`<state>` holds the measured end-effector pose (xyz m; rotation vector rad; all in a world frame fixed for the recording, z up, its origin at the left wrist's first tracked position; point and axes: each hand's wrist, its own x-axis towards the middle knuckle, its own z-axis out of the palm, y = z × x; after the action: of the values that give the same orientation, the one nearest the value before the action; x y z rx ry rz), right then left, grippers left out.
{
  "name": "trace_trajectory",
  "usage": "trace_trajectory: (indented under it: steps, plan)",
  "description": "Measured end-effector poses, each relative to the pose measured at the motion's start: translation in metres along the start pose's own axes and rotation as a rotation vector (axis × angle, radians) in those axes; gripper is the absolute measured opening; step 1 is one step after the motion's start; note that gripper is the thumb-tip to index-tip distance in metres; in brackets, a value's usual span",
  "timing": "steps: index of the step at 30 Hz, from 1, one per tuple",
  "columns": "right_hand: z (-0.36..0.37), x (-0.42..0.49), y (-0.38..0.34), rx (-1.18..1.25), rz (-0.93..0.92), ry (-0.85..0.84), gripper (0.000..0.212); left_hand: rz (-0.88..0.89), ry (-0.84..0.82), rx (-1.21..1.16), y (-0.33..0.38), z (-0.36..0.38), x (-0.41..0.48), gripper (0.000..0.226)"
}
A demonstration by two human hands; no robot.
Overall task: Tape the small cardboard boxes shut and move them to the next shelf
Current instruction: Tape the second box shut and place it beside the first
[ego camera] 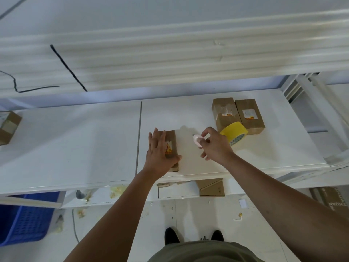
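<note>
Cardboard is the material at issue: one small cardboard box [172, 141] is lying on the white shelf [94, 138], just right of the panel seam and near the front edge. The left hand [159, 152] is lying flat across its top, fingers straight and spread, thumb running along the near end; it is pressing the box rather than gripping it. The right hand [215, 146] is hovering just beside the box, thumb and forefinger pinching a small pale object [197, 140], the remaining fingers loosely curled. Whether that object is a strip of tape or a small roll cannot be told. The yellow tape roll [233, 134] is sitting just behind the right hand, touching or nearly touching the nearer of two further boxes [224, 114] standing side by side. Another box [8, 127] is lying well apart at the far left. In my judgement the sealing step is in hand. Doing it well is calling for steady downward pressure so the flaps are staying closed, and for the left fingers to be clearing the flap seam before anything is laid across it.
</note>
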<state>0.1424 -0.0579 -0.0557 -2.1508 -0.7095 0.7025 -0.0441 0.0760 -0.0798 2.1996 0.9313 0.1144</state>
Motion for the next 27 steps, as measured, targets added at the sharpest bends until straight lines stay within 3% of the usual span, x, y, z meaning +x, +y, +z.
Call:
trace_trajectory:
  steps: [4,8,11,15,18,20,23,25,27]
  plan:
    - [0.028,-0.002,-0.002,-0.006,0.038,-0.082,0.026,-0.138,0.117,-0.235,0.003,0.003,-0.007,0.116]
    - [0.041,-0.004,0.0,-0.428,-0.006,-0.092,0.041,-0.328,0.143,-0.224,-0.002,0.005,-0.007,0.126]
    - [0.041,-0.006,-0.002,-0.577,-0.057,-0.012,0.045,-0.389,0.128,-0.365,-0.004,0.005,-0.006,0.109]
    - [0.052,-0.017,-0.023,-0.135,-0.042,-0.083,0.037,-0.372,0.204,-0.533,-0.001,0.008,-0.018,0.109]
    - [0.065,-0.022,-0.036,0.065,0.034,-0.142,0.035,-0.321,0.299,-0.658,0.003,0.012,-0.031,0.109]
    - [0.069,-0.028,-0.04,0.448,0.156,-0.152,0.034,-0.321,0.328,-0.801,0.005,0.008,-0.036,0.105]
    - [0.068,-0.04,-0.049,0.948,0.275,-0.241,0.035,-0.317,0.266,-1.029,0.013,-0.002,-0.038,0.073]
    - [0.068,-0.043,-0.054,1.02,0.266,-0.231,0.033,-0.328,0.231,-1.175,0.023,-0.01,-0.038,0.05]
    - [0.064,-0.045,-0.062,1.055,0.303,-0.157,0.024,-0.327,0.238,-1.175,0.031,-0.016,-0.036,0.048]
